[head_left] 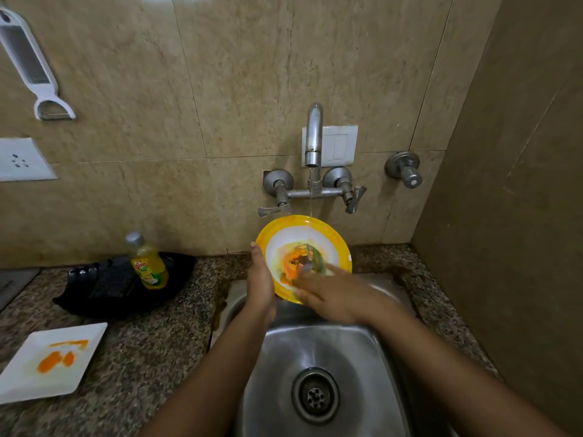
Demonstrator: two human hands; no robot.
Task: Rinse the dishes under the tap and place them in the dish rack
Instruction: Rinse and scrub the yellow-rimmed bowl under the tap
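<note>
A round plate (284, 230) with a yellow rim and a white, orange-and-green smeared middle is held tilted over the steel sink (356, 351). My left hand (260, 283) grips its left edge. My right hand (334, 293) lies flat on the plate's face, fingers spread over the smears, motion-blurred. A thin stream of water from the tap (314, 134) lands on the plate's top rim. A white square plate (28, 384) with orange stains lies on the counter at the left.
A yellow dish-soap bottle (146, 263) stands on a black tray (104, 298) left of the sink. Granite counter (164, 335) surrounds the sink. A wall closes the right side. A grater-peeler (30, 63) hangs on the tiled wall.
</note>
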